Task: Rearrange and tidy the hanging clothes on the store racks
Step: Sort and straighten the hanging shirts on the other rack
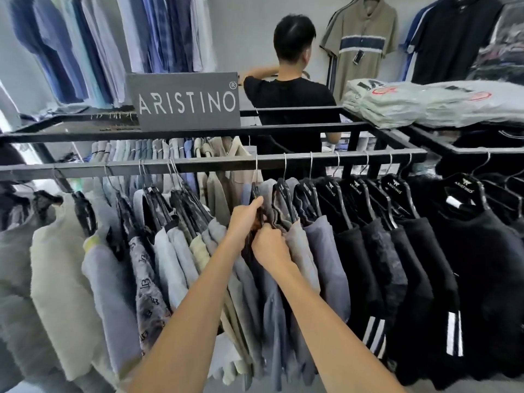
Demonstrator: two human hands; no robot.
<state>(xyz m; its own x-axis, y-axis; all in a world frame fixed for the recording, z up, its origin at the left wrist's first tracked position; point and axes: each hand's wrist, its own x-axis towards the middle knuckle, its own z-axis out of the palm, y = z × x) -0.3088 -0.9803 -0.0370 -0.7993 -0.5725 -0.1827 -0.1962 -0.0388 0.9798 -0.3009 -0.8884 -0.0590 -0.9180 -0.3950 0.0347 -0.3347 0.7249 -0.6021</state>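
Between both hands' fingers point(258, 204): dark shirt point(256, 262), gripped.

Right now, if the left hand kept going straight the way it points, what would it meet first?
The left hand already touches the dark shirt on its hanger; pushing on, it would probably press into that shirt below the rail, though depth is unclear.

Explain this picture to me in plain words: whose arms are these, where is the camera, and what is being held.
There is no machine here. The camera sits on a person's head, looking forward and down, so both bare arms are their own. The left hand and right hand both have a grip on a dark garment hanging from the black rail, among grey and black shirts. On the rack's top stand an ARISTINO sign and folded shirts. Another person works behind the rack.
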